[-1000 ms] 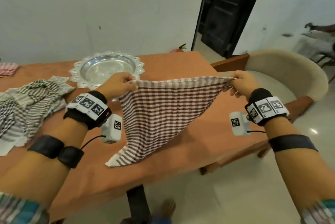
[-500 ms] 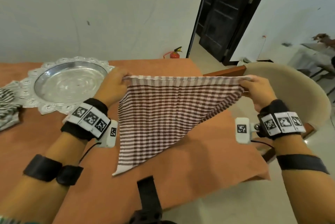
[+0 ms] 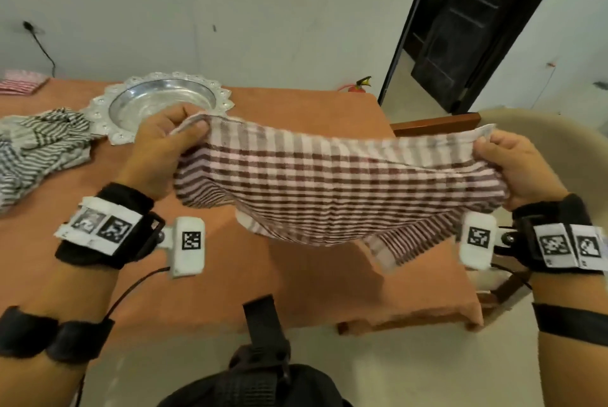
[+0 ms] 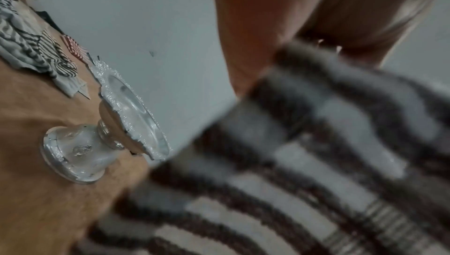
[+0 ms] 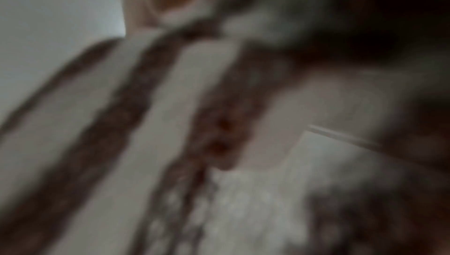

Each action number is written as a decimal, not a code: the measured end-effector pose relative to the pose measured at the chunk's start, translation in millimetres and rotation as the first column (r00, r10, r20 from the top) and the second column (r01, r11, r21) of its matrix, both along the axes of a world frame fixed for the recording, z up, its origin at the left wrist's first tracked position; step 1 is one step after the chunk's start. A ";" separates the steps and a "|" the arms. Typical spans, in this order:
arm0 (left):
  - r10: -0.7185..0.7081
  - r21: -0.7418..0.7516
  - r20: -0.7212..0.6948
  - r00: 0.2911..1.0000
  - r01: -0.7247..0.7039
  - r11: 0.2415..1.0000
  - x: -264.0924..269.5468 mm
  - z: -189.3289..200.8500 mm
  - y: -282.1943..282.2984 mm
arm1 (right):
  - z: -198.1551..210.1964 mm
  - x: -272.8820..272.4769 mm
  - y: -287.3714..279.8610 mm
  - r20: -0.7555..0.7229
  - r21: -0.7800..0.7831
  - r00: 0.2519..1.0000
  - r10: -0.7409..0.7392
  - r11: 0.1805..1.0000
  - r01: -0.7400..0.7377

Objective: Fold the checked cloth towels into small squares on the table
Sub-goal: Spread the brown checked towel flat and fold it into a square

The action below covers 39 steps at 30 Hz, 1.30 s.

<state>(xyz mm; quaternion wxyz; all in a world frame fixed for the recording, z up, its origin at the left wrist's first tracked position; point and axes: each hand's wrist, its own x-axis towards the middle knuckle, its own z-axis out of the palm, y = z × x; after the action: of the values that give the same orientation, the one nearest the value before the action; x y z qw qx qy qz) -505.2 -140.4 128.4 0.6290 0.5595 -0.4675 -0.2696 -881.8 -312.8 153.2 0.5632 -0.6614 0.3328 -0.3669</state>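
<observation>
Holding the brown checked towel point(image 3: 332, 189) up in the air over the desk point(image 3: 296, 281) — left hand point(image 3: 161, 150) has its fingers curled round the top-left corner, right hand point(image 3: 523, 166) pinches the top-right corner, top edge pulled fairly straight between them. Rest of the cloth sags in a loose belly below, one free corner dangling near the right wrist; it does not look like it rests on the desk. No fold visible in this towel yet, so I'd judge it at the spread-out stage, the folding proper not begun. Left side of the desk: a rumpled heap of dark striped towels point(image 3: 39, 150) beside the silver footed tray point(image 3: 164, 100) — clearly unfolded, still to do. Far back-left, a small red checked piece point(image 3: 23, 82) lies flat, possibly one already folded, too small to tell. Right wrist view is just blurred cloth. Most of the job looks left.
</observation>
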 end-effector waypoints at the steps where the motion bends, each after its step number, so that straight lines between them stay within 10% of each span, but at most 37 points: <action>1: 0.012 -0.028 -0.030 0.999 -0.013 1.000 -1.4 9.4 7.2 | 6.3 -3.8 2.3 0.043 -0.027 0.999 -0.020 0.999 0.021; 7: 0.213 0.057 0.079 0.974 -0.217 0.974 -7.9 31.1 -16.2 | 17.8 17.9 -27.6 0.068 0.044 0.988 -0.140 0.990 0.138; 15: 0.191 0.408 0.633 0.751 -0.533 0.741 19.1 -47.8 -105.2 | -114.2 79.5 -122.9 -0.559 -0.143 0.761 -0.330 0.942 0.304; 21: 0.125 0.422 0.772 0.624 -0.649 0.633 22.7 -92.3 -165.6 | -188.4 99.9 -173.7 -0.676 -0.100 0.621 -0.397 0.884 0.456; 35: 0.188 0.616 0.550 0.814 -0.547 0.567 31.8 -171.7 -237.4 | -215.9 142.9 -222.8 -0.756 -0.261 0.444 -0.480 0.844 0.468; 39: -0.152 0.630 0.616 0.773 -0.368 0.683 6.0 -198.9 -248.5 | -224.5 182.8 -183.1 -0.805 -0.363 0.480 -0.347 0.930 0.064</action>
<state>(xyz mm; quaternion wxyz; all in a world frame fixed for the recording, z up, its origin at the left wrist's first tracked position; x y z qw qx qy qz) -499.1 -388.9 -70.6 0.1809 0.8446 -0.4669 -0.1894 -699.0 -495.9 -71.4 0.1737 -0.7831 0.5888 -0.0995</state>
